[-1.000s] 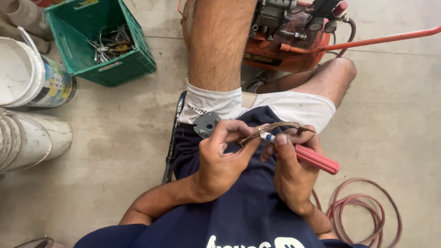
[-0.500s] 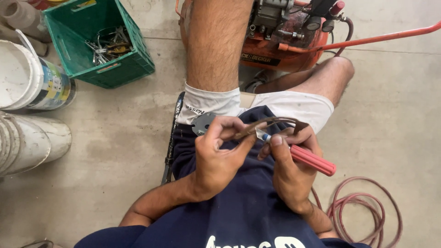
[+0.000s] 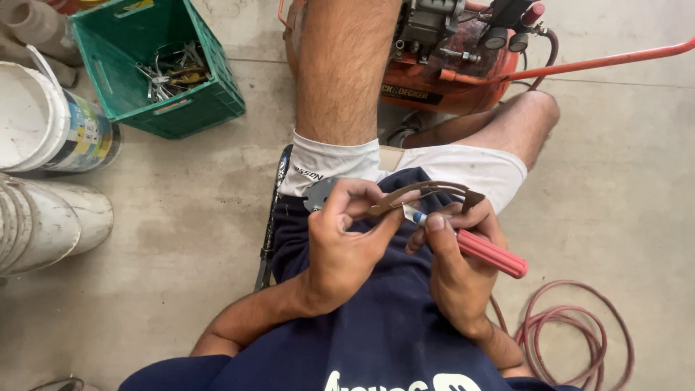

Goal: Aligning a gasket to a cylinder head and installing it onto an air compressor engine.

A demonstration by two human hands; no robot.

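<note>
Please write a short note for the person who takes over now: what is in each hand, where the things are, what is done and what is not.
Left hand: pinches a thin, curved brown metal strip over the lap.
Right hand: grips a red-handled tool, its tip at the strip; the contact point is hidden by fingers.
Nearby: a round grey metal part behind the left hand, a green crate of metal tools to the upper left, white buckets at the left, an orange compressor ahead, a red hose coiled at the right.
Done: strip and tool are together. Left: how far the work on the strip stands cannot be told.
</note>
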